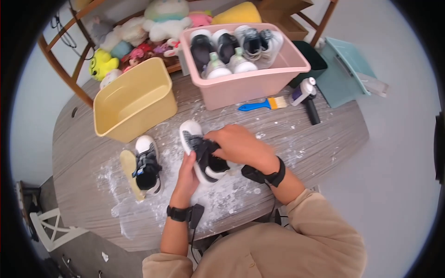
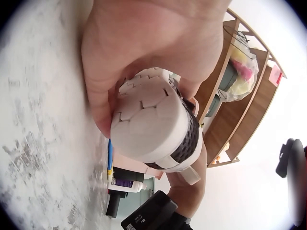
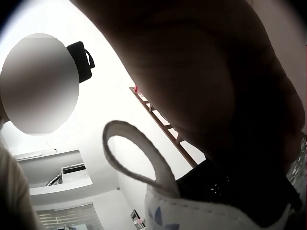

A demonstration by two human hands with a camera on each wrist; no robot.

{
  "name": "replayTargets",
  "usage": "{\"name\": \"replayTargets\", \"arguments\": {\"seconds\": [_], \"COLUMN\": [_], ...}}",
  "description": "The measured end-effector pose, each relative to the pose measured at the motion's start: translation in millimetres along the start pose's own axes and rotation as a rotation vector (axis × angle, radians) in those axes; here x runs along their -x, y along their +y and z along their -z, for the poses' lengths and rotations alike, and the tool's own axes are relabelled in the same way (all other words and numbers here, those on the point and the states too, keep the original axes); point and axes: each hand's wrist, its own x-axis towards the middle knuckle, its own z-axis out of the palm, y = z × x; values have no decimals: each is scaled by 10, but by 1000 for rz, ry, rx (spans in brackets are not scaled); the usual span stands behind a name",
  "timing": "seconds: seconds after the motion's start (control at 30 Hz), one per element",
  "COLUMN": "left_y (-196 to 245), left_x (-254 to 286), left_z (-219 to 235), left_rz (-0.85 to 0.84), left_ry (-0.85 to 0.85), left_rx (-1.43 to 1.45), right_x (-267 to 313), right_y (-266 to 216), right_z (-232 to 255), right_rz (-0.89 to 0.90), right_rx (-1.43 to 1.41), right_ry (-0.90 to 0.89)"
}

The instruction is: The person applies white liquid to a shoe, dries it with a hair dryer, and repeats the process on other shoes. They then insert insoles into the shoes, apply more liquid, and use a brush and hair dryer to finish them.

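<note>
A black-and-white sneaker (image 1: 202,148) is held over the table, its toe pointing away from me. My left hand (image 1: 185,175) grips it from the left side. In the left wrist view, the fingers and thumb wrap around the white sole (image 2: 144,115) near the heel. My right hand (image 1: 241,146) pinches the dark strap and tongue area at the shoe's opening; its fingertips are partly hidden. The right wrist view has the white heel loop (image 3: 136,153) standing up below that hand. A matching sneaker (image 1: 147,164) rests on the table at left, beside a pale yellow insole (image 1: 130,169).
White smears (image 1: 222,199) mark the table. A yellow bin (image 1: 153,99) and a pink bin (image 1: 245,88) with several shoes stand at the back. A blue-handled brush (image 1: 255,106), a white bottle (image 1: 303,91) and a black-handled tool (image 1: 313,112) lie right. Plush toys (image 1: 169,18) sit behind.
</note>
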Motion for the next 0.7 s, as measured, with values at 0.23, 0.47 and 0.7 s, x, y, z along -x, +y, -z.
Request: {"name": "replayTargets", "arguments": {"seconds": [0.23,0.47,0.7], "left_y": [9,6,71], "left_x": [-1,-26,12], "left_z": [-18,-60,-88], "left_rz": [30,19,62], "left_ry": [-28,35,-66], "left_rx": [-13,-94,23], "right_x": [46,150,169], "right_y": [-29,289,1394], "right_z": [11,411,292], "right_rz": [41,-132,-401], "right_rx": [-90,-319,25], "right_ry": [-8,-29,311]}}
